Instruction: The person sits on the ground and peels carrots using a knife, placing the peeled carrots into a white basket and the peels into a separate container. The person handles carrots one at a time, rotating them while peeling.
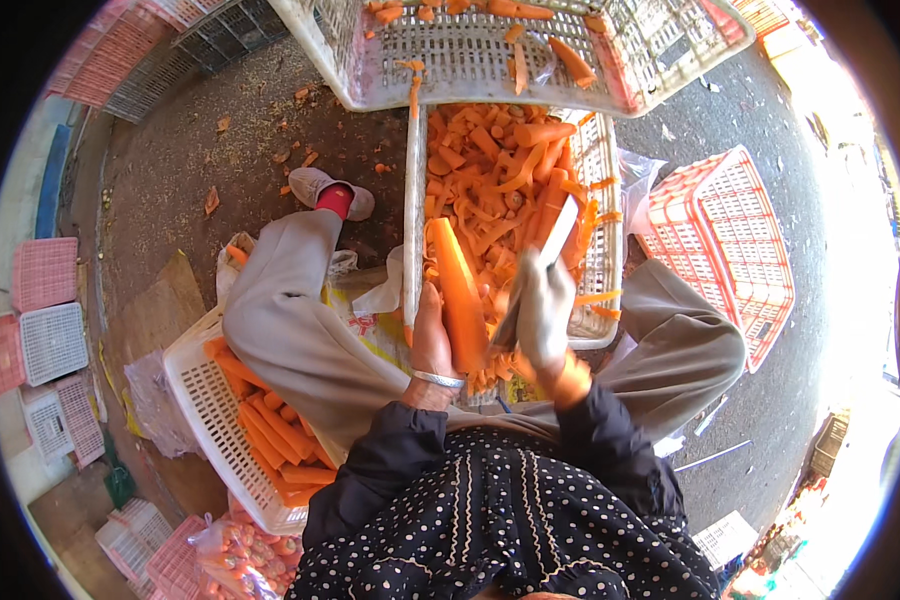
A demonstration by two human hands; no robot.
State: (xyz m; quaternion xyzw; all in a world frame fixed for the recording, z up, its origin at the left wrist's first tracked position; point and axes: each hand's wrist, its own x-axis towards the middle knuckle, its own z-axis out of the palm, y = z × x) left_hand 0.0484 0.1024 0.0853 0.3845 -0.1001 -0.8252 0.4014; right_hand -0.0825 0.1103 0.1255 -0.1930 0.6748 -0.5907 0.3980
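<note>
My left hand (433,334), bare with a silver bangle at the wrist, grips a large peeled-looking carrot (457,300) by its thick lower end. The carrot's narrower end points away from me. Close to its right side, my right hand (546,304) wears a pale glove and is closed around a peeler-like hand tool (561,231). A light flat end sticks out past the fingers; the darker part near the carrot is motion-blurred. Both hands are over the near part of a white plastic crate (415,217) between my legs, heaped with carrot peelings (495,202) and carrot pieces.
A second dirty white crate (465,75) with carrot scraps overlaps the far end. At my left, a white crate (195,397) holds peeled carrots (277,435). A red-and-white crate (720,240) lies right. Bagged carrots (244,555) and stacked crates (120,67) stand around.
</note>
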